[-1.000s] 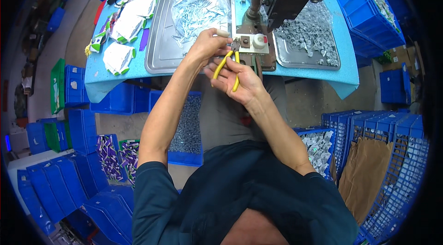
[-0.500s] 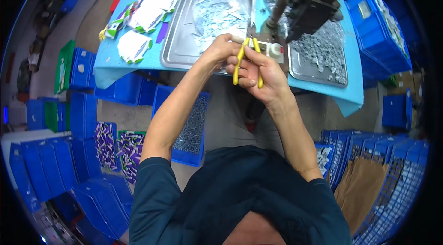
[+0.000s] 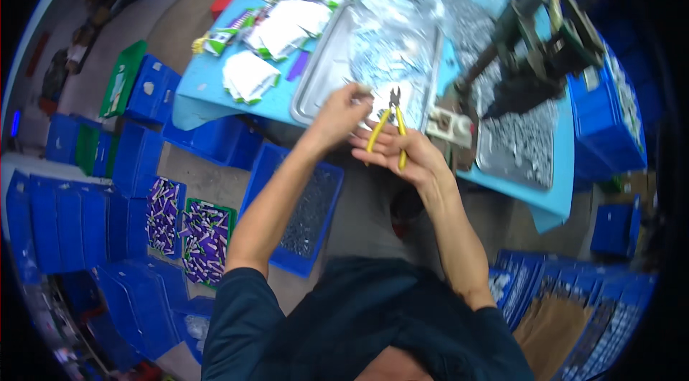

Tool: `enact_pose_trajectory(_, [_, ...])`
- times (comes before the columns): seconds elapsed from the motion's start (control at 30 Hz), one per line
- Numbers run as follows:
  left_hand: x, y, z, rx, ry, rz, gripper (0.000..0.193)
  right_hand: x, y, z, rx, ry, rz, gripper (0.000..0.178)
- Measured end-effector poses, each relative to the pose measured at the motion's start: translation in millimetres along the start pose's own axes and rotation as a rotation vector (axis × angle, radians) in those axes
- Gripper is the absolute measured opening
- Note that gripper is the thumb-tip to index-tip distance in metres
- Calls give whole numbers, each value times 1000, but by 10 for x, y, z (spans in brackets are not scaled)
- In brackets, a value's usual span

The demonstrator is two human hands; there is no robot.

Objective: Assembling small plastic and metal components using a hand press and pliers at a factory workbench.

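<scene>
My right hand (image 3: 410, 158) grips yellow-handled pliers (image 3: 388, 123), jaws pointing up over the near edge of a metal tray (image 3: 323, 72). My left hand (image 3: 339, 114) is closed on a small silvery part (image 3: 364, 89) just left of the plier jaws. Both hands hover at the front edge of the light blue table (image 3: 215, 87). A small white fixture (image 3: 450, 125) sits on the table right of the pliers, apart from both hands.
A dark press machine (image 3: 535, 51) stands at the right beside a second tray of small metal parts (image 3: 520, 144). White and green packets (image 3: 247, 76) lie on the table's left. Blue bins (image 3: 305, 212) with parts sit on the floor below and all around.
Both hands have drawn back left from the white fixture by the press. The pliers now point over the left tray, and my left hand holds a small part beside them.
</scene>
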State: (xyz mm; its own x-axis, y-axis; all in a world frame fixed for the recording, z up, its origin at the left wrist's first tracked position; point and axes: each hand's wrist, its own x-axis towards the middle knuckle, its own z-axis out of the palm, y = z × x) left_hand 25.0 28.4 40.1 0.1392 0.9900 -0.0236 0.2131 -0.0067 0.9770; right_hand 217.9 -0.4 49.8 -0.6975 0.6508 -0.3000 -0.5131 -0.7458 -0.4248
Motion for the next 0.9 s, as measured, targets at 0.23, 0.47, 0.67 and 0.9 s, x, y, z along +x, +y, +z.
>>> enact_pose_trajectory(0.23, [-165,474,-111,-365,-122,-200,40,334,-70,455,-784,322,-157,33])
enact_pose_trajectory(0.47, [531,460,-840,-108,204,-116,24,1219,-243,930,-1191,142,-363,45])
enact_pose_trajectory(0.67, [1662,654,-2197,940,300,91,35,501,-502,1277,-1524,-114,-254,38])
enact_pose_trajectory(0.9, [3049,265,-2584,1451,168,-94,27,-373,-675,565,-1453,21,-59,30])
